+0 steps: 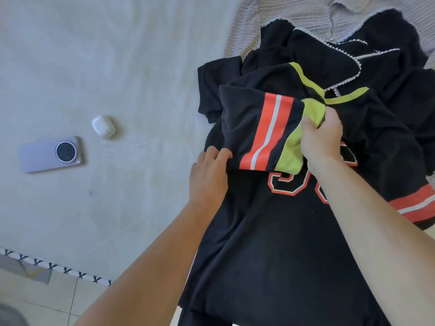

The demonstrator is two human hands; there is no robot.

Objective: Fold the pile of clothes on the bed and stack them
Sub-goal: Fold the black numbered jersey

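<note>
I judge the folding barely begun: no stack shows anywhere. My right hand (322, 137) bunches the yellow-green fabric (292, 154) and my left hand (209, 171) pinches the striped sleeve (261, 130) of the black jersey (270, 243), spread lower right of the frame. The pile (376, 67) waits upper right. Orange numerals show, half hidden, unreadable.

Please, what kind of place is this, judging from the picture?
Probably a bedroom at home: a pale bedsheet covers a bed, a pile of clothes lies on it, and a phone and earbud case lie nearby.
</note>
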